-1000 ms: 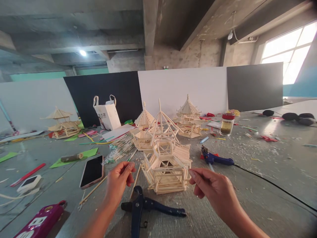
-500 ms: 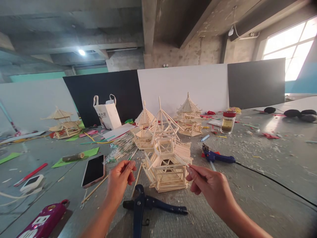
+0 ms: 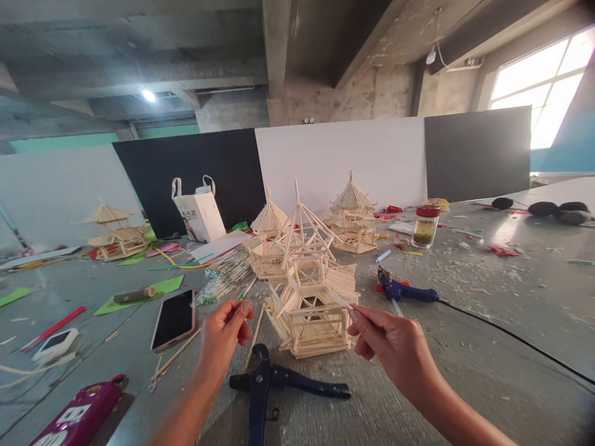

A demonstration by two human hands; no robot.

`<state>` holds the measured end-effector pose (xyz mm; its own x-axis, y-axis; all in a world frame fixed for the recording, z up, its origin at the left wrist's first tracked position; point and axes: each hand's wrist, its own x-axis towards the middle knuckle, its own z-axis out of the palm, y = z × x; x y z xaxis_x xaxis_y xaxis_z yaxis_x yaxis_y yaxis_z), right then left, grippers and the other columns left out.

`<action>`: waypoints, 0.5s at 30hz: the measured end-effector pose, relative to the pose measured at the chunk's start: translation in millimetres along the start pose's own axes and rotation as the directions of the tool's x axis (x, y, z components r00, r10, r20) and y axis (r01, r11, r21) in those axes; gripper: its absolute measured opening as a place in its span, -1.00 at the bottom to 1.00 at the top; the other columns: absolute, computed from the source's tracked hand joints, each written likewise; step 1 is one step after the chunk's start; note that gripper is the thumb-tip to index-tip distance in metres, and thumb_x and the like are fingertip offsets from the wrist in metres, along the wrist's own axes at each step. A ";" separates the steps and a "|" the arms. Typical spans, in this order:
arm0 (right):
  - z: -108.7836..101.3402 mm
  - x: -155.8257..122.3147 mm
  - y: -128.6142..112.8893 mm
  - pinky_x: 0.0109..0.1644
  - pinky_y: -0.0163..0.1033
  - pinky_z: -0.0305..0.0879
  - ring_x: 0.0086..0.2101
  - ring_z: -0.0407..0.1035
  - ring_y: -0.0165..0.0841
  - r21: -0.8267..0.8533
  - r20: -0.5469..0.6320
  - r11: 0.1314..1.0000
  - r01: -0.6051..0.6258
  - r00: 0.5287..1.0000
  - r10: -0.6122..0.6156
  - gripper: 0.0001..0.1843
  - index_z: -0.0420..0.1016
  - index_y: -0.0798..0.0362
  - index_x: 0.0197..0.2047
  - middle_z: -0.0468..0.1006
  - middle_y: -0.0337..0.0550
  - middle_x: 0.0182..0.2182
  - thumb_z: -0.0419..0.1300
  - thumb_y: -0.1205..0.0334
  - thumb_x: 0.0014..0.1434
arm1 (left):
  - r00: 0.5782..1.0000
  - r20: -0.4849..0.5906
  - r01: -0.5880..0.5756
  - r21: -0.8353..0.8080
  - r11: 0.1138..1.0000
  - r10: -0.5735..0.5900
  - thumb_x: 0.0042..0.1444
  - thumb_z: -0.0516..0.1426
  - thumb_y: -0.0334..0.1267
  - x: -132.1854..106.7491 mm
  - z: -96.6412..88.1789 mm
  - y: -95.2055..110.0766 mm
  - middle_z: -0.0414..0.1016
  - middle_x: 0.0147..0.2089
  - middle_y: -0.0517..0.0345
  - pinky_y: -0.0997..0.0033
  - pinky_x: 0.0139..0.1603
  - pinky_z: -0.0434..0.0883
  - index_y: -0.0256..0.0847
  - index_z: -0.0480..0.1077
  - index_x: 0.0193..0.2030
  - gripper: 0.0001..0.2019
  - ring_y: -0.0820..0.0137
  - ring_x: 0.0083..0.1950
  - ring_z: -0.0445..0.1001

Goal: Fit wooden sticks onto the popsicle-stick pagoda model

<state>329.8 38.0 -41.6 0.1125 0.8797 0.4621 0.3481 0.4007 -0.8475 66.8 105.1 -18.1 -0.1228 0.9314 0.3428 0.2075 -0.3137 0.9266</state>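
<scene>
Stick pavilion (image 3: 312, 310) stands between left hand (image 3: 224, 337) and right hand (image 3: 390, 347).

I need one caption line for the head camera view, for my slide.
Left hand and right hand pinch thin sticks beside a stick pavilion model, blue pliers lying below.

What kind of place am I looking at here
Probably a craft workshop in a bare concrete loft. Several stick-built pavilion models stand on a littered worktable, with a blue glue gun and cutters beside them.
</scene>
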 end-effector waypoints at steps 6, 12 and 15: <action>-2.8 -0.9 -0.7 -0.56 -0.42 0.23 -0.63 0.29 -0.48 0.001 0.003 1.000 0.005 1.000 -0.005 -0.61 0.46 0.08 -0.36 0.46 -0.23 -0.55 0.03 -0.04 0.25 | 1.000 -0.005 0.001 0.005 1.000 -0.001 -0.04 0.19 0.01 -1.1 -0.8 -0.4 0.43 -0.60 0.27 0.60 -0.72 0.21 -0.24 0.39 -0.46 -0.69 0.55 -0.69 0.25; -1.1 0.1 -0.5 -0.57 -0.43 0.25 -0.63 0.30 -0.48 0.021 -0.004 1.000 -0.014 1.000 0.014 -0.61 0.52 0.09 -0.22 0.45 -0.23 -0.55 0.04 -0.04 0.24 | 1.000 -0.011 0.014 0.011 1.000 -0.013 -0.06 0.20 0.02 -1.0 1.1 4.4 0.39 -0.65 0.30 0.61 -0.72 0.19 -0.24 0.38 -0.48 -0.68 0.56 -0.70 0.24; -1.1 -1.3 0.1 -0.59 -0.44 0.25 -0.63 0.30 -0.48 0.027 -0.026 0.999 -0.027 0.999 0.027 -0.60 0.51 0.10 -0.19 0.45 -0.22 -0.53 0.05 -0.05 0.21 | 1.000 -0.013 0.016 0.012 1.000 -0.016 -0.07 0.20 0.04 -0.2 1.3 6.3 0.38 -0.64 0.31 0.60 -0.72 0.19 -0.24 0.38 -0.49 -0.67 0.56 -0.71 0.22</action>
<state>330.7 36.6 -42.0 0.1459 0.8834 0.4453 0.3194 0.3839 -0.8664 69.4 103.1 -12.5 -0.1386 0.9336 0.3303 0.2167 -0.2969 0.9300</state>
